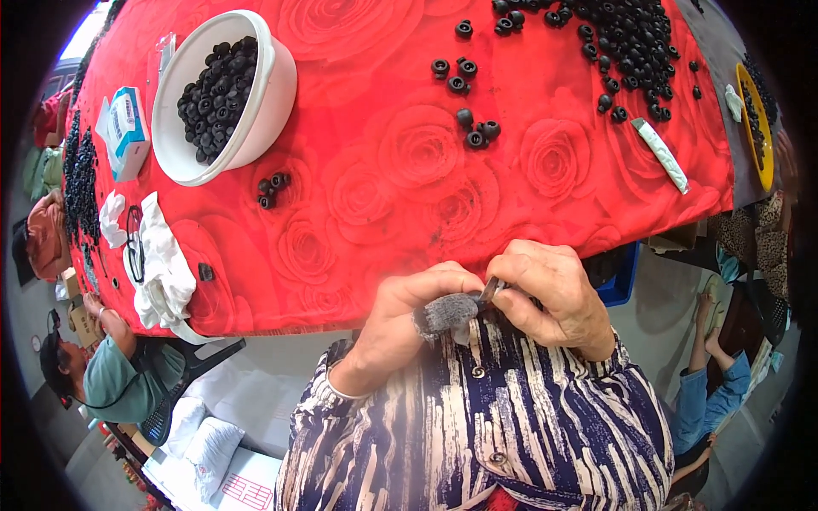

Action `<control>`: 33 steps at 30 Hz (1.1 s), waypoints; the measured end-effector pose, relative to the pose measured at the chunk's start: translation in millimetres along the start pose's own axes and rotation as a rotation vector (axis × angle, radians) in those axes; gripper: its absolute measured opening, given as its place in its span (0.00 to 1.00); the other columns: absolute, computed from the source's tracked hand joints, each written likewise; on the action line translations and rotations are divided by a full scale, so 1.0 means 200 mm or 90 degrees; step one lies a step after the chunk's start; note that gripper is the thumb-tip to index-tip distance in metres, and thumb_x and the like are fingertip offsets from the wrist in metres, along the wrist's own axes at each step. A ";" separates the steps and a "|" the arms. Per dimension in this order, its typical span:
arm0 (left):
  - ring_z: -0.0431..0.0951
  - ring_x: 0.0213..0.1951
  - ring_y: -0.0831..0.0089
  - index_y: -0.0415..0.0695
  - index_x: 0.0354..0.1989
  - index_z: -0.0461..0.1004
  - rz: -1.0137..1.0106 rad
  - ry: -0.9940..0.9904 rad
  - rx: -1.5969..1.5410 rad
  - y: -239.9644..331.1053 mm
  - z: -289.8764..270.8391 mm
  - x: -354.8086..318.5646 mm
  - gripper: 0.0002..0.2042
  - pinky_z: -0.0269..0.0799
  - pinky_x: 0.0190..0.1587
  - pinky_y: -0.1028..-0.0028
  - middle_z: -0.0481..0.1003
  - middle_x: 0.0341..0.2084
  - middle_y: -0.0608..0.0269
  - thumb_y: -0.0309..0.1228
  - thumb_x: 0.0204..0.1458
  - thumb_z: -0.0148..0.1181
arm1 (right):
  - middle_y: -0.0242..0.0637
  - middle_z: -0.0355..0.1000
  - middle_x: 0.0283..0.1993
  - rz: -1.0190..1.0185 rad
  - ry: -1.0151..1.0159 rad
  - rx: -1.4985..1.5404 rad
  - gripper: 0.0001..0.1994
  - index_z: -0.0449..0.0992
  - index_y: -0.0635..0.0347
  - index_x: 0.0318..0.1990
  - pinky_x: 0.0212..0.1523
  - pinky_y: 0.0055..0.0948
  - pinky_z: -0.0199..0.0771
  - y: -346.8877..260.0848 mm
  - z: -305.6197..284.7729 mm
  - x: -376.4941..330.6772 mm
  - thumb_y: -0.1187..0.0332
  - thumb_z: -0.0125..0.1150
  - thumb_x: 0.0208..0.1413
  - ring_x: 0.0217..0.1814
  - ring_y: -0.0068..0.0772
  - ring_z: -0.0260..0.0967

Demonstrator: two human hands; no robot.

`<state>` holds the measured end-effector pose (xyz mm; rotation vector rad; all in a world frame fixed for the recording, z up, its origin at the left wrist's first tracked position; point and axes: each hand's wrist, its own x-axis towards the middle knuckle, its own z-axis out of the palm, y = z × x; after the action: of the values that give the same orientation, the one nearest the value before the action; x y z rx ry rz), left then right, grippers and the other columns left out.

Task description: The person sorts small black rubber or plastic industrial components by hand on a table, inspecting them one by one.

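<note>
— Where is the slim tool (490, 290) in the right hand's (552, 298) grip?
— Pinched firmly there, its end just beside the grey fuzzy piece (446, 314) at the left hand (396, 317), before the striped shirt (532, 409).
— The left grip?
— Curled; whether it pinches the fuzzy piece, I cannot tell.

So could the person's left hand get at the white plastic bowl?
Probably, with a stretch: before the white plastic bowl, only small black parts dot the red tablecloth, though the left hand is busy beside the right hand.
</note>
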<state>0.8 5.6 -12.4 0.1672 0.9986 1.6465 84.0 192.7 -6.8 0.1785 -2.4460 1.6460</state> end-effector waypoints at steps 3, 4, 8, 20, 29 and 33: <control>0.73 0.32 0.80 0.33 0.42 0.73 -0.012 0.006 -0.035 -0.01 0.01 0.00 0.09 0.68 0.35 0.81 0.71 0.34 0.64 0.22 0.55 0.51 | 0.39 0.63 0.22 -0.003 -0.011 -0.002 0.10 0.71 0.66 0.34 0.21 0.33 0.64 0.01 0.00 0.00 0.77 0.62 0.42 0.21 0.40 0.64; 0.73 0.31 0.80 0.33 0.42 0.73 -0.014 0.009 -0.048 -0.01 0.01 0.00 0.09 0.69 0.34 0.81 0.70 0.33 0.64 0.22 0.55 0.51 | 0.39 0.63 0.22 -0.006 -0.012 -0.002 0.09 0.71 0.65 0.33 0.21 0.33 0.64 0.01 0.00 -0.01 0.77 0.62 0.42 0.21 0.40 0.64; 0.73 0.30 0.79 0.34 0.42 0.73 -0.028 -0.019 -0.068 -0.02 -0.01 0.01 0.09 0.69 0.33 0.81 0.70 0.33 0.64 0.23 0.56 0.51 | 0.38 0.63 0.22 -0.018 -0.025 -0.006 0.09 0.71 0.65 0.33 0.21 0.33 0.64 0.03 -0.01 -0.01 0.76 0.62 0.42 0.21 0.39 0.64; 0.73 0.28 0.80 0.35 0.42 0.74 -0.041 -0.008 -0.093 -0.03 -0.02 0.01 0.09 0.69 0.31 0.80 0.72 0.32 0.64 0.24 0.55 0.53 | 0.36 0.63 0.22 -0.036 -0.069 -0.026 0.08 0.71 0.62 0.31 0.19 0.32 0.64 0.03 -0.03 0.01 0.75 0.62 0.41 0.21 0.38 0.64; 0.73 0.29 0.80 0.35 0.41 0.74 -0.013 0.055 -0.142 -0.02 -0.02 0.02 0.09 0.70 0.30 0.80 0.73 0.34 0.65 0.26 0.54 0.56 | 0.39 0.64 0.22 -0.061 -0.022 0.024 0.12 0.71 0.66 0.34 0.23 0.32 0.64 0.01 -0.04 -0.02 0.77 0.63 0.38 0.20 0.37 0.64; 0.73 0.29 0.81 0.35 0.41 0.74 -0.002 0.039 -0.155 -0.02 -0.03 0.03 0.09 0.70 0.30 0.82 0.73 0.34 0.65 0.26 0.54 0.56 | 0.39 0.64 0.22 -0.010 0.061 -0.043 0.09 0.70 0.67 0.34 0.23 0.33 0.64 0.00 -0.03 0.01 0.80 0.61 0.42 0.21 0.39 0.64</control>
<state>-1.8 8.1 -21.3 -0.0486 0.8351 1.7636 82.5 198.5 -3.8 0.1065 -2.4191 1.5257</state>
